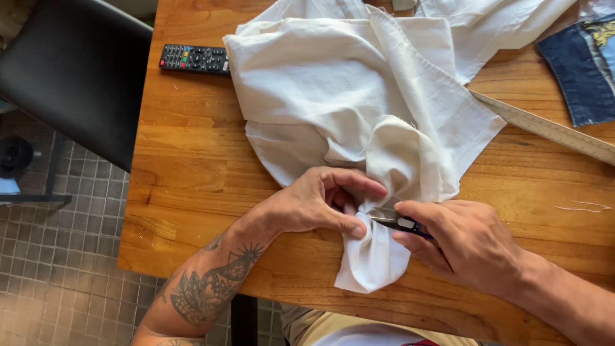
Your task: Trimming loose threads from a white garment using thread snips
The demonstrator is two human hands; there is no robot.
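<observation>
From my seat I see a warm wooden table [186, 173] with visible plank joints, lit evenly by soft daylight. To the far left a black chair [77, 70] stands pushed up beside it. Under them runs a floor of small grey mosaic tiles [57, 275], and at the left edge a dark round object [14, 156] sits low on it.

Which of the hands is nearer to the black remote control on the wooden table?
Left. The left hand pinches the white cloth below and right of the black remote control; the right hand, holding small snips, is farther right.
</observation>
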